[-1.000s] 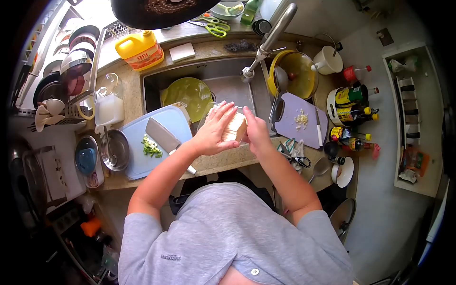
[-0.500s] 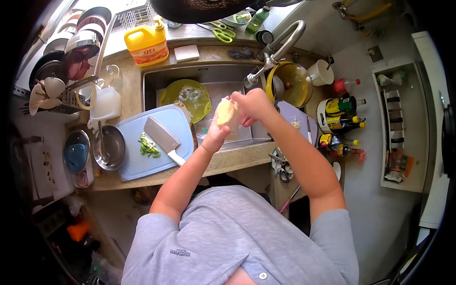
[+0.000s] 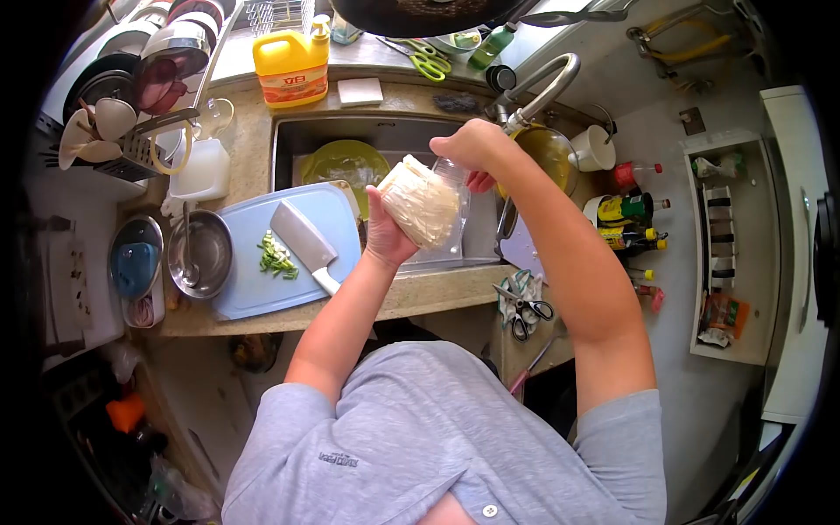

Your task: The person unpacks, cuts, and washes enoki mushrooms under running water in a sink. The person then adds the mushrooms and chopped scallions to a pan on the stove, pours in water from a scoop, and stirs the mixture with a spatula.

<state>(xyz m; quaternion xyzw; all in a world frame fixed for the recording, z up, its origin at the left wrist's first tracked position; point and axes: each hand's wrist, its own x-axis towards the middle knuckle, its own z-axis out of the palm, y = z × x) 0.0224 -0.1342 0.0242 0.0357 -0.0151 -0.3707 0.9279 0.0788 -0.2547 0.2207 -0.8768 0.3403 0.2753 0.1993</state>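
Observation:
Over the sink, my left hand holds a pale, layered block, its fingers wrapped round the lower left side. My right hand is at the block's upper right, its fingers closed on a clear plastic wrapper or container. Behind the block a yellow-green bowl lies in the sink. On the left, a blue cutting board carries a cleaver and chopped green pieces.
A metal bowl stands left of the board, near a yellow jug. The faucet curves behind my right hand. Scissors lie on a cloth at right, with bottles beyond. A dark pan hangs overhead.
The block has turned, showing a broad layered face. My right hand has risen and moved away from it with the clear plastic. My left hand now supports the block from the lower left.

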